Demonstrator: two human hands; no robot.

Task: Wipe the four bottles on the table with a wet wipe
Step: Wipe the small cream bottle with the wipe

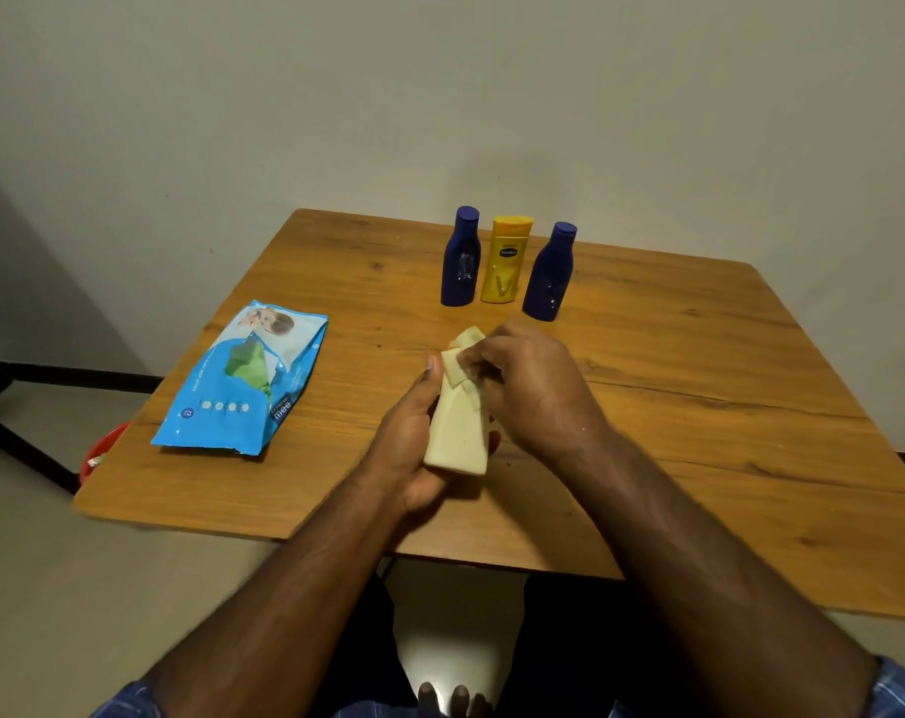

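My left hand (411, 432) grips a cream bottle (458, 437) from the left and below, tilted over the wooden table (699, 406). My right hand (533, 386) presses a pale wet wipe (463, 373) against the bottle's upper part and neck. At the back of the table stand three upright bottles: a blue bottle (461, 259) on the left, a yellow bottle (506, 261) in the middle, and another blue bottle (550, 274) on the right. They stand apart from my hands.
A blue wet-wipe pack (243, 380) lies flat on the table's left side. A red object (101, 450) shows below the table's left edge. A black metal frame (20, 406) stands on the floor at left. The wall is close behind the table.
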